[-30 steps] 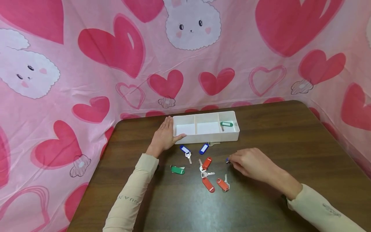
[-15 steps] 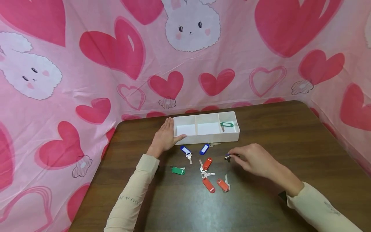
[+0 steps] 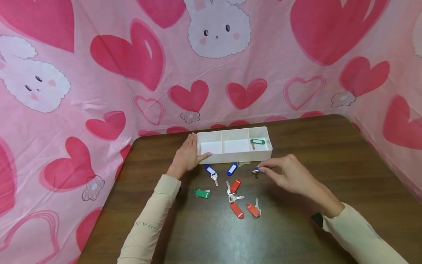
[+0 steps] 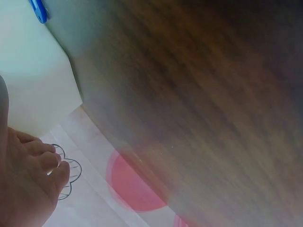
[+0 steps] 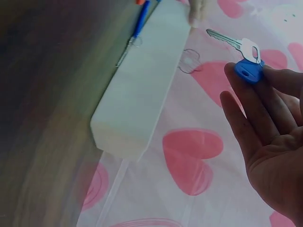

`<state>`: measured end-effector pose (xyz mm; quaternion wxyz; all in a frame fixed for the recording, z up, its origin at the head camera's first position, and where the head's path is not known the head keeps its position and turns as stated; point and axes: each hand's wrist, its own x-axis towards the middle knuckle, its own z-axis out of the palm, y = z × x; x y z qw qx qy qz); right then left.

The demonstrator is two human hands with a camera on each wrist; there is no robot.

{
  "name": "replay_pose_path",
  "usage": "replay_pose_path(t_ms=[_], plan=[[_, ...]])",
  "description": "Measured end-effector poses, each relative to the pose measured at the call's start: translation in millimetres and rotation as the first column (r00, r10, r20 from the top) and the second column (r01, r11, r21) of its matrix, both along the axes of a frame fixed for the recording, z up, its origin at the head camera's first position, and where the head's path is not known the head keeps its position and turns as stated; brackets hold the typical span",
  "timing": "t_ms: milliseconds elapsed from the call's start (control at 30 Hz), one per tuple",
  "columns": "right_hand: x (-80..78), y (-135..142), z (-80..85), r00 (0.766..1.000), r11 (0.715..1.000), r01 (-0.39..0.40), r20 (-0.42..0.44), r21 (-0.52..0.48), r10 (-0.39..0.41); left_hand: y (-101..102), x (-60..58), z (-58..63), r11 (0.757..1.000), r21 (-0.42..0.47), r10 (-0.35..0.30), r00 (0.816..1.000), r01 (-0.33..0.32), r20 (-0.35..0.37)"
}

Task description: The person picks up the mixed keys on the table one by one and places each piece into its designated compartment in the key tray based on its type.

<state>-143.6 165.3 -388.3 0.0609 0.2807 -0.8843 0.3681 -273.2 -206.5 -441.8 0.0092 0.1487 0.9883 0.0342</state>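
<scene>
My right hand (image 3: 291, 174) pinches a key with a blue tag (image 5: 248, 71) between thumb and fingers, above the table in front of the tray's right part. In the right wrist view its silver key blade (image 5: 227, 39) points away from the fingers. My left hand (image 3: 187, 157) rests against the left end of a white three-compartment tray (image 3: 237, 157), fingers straight along the side and thumb at the front wall. A key with a green tag (image 3: 258, 141) lies in the right compartment; the left and middle compartments hold nothing.
Near the tray's front lie two keys with blue tags (image 3: 232, 169). Closer in are a green-tagged key (image 3: 202, 193) and several red-tagged keys (image 3: 236, 211) on the brown wooden table (image 3: 211, 238). A pink heart-patterned cloth (image 3: 277, 55) hangs behind the table.
My right hand has lifted the blue-tagged key and moved it slightly away from me, toward the tray. The left hand and tray have stayed in place.
</scene>
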Motion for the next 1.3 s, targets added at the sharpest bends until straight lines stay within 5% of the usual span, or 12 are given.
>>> replay_pose_path(t_ms=[567, 867, 1300], plan=[[-12.8, -14.2, 20.0, 0.997, 0.993, 0.083, 0.016, -0.09, -0.082, -1.6, -1.8, -1.5, 1.0, -0.003, -0.007, 1.0, 0.007, -0.003], [-23.7, -21.8, 25.7, 0.986, 0.988, 0.091, -0.129, -0.123, -0.107, -1.5, -1.8, -0.8, 1.0, -0.002, 0.001, 1.0, -0.001, -0.01], [-43.4, -28.0, 37.0, 0.987, 0.982, 0.155, -0.03, -0.109, -0.159, -1.1, -1.1, -0.4, 1.0, -0.001, 0.013, 1.0, -0.013, 0.008]])
